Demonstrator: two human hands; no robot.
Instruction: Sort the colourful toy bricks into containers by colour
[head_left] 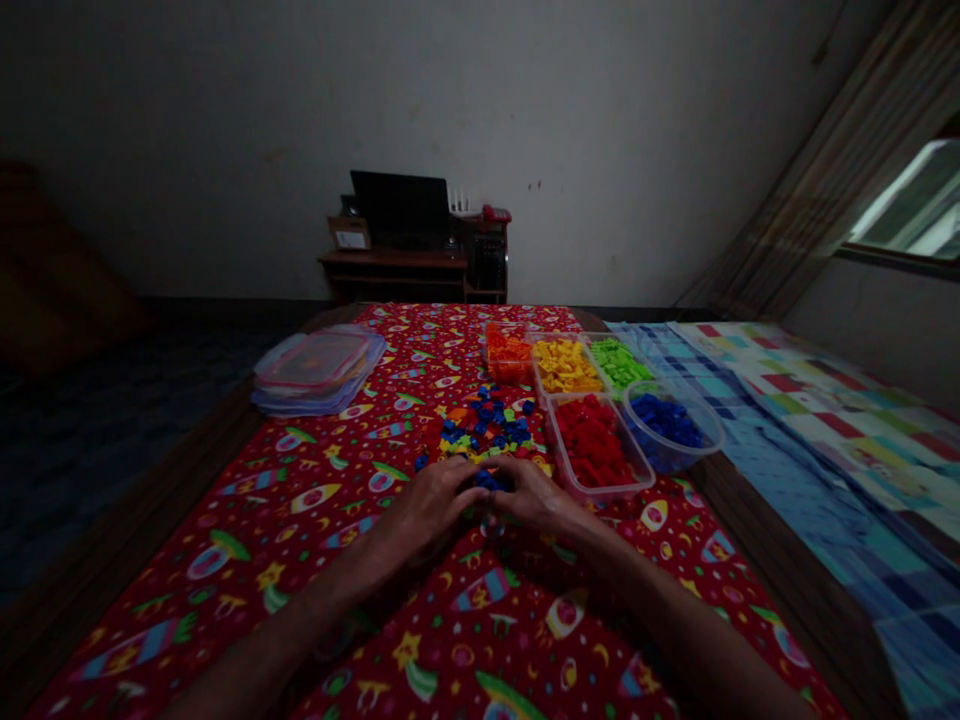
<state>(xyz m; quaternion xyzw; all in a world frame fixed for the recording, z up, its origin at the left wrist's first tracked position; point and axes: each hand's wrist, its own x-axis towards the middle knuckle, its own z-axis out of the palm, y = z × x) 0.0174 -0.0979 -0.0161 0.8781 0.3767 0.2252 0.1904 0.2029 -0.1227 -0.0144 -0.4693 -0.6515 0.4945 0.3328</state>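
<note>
My left hand [441,490] and my right hand [531,488] meet at the near edge of a loose pile of mixed toy building bricks [487,425]. Their fingers curl toward each other around a small cluster of blue bricks [491,481]. The undersides of both hands and some fingertips are hidden, and dim light blurs the detail. In the pile, blue, red, yellow, green and orange pieces lie mixed on the red patterned cloth [330,540].
Right of the pile stand clear containers of sorted bricks: orange [508,352], yellow [566,366], green [617,362], red [592,440], and blue in a round tub [667,422]. Stacked plastic lids [319,370] lie at the left. A bed [810,440] adjoins the table's right side.
</note>
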